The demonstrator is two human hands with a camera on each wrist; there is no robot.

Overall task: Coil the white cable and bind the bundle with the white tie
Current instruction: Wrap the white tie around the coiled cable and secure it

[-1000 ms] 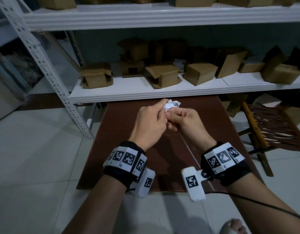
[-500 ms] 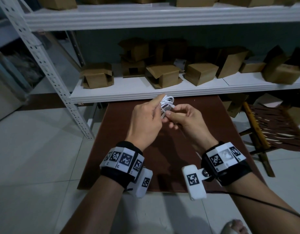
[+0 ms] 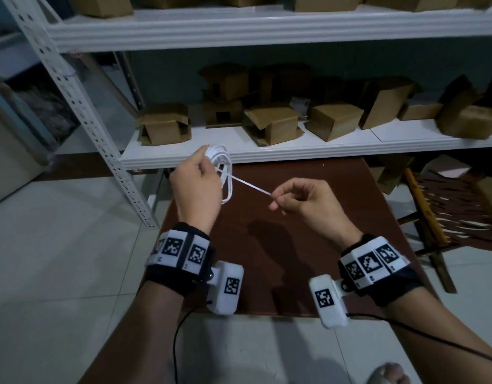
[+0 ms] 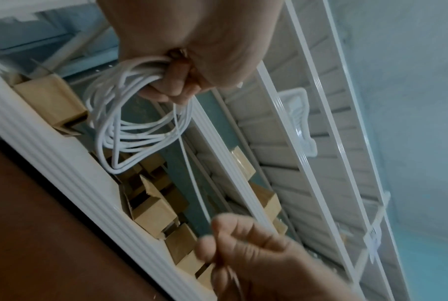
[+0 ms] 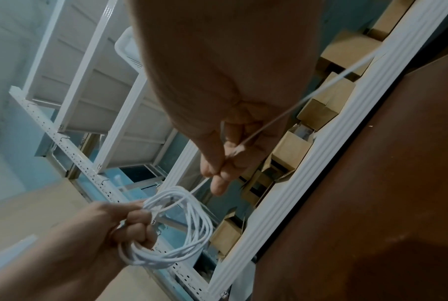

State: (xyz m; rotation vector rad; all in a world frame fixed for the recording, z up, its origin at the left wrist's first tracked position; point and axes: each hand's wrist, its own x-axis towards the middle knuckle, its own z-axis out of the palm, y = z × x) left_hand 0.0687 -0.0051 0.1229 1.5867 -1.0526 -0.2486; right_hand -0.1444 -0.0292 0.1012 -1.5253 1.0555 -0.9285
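The white cable [image 3: 225, 173] is a bundle of several loops, held in the air over the far left part of the brown table [image 3: 294, 259]. My left hand [image 3: 195, 184] grips the bundle at one side, fingers curled round the strands; the coil [image 4: 120, 126] hangs below them. A thin white tie [image 3: 247, 185] runs taut from the bundle to my right hand [image 3: 292, 200], which pinches it between thumb and fingers. In the right wrist view the tie [image 5: 295, 106] passes through the pinch, its tail trailing past the hand, and the coil [image 5: 187, 224] sits beyond the fingertips.
A white metal shelf [image 3: 294, 153] with several cardboard boxes [image 3: 272, 126] stands just behind the table. Its perforated upright [image 3: 101, 139] rises at the left. A wooden chair frame [image 3: 433, 217] stands to the right of the table, on a pale tiled floor [image 3: 59, 273].
The hands were together on the bundle; now they are apart. The left hand moved left with the coil, and the right hand drew the tie out to the right.
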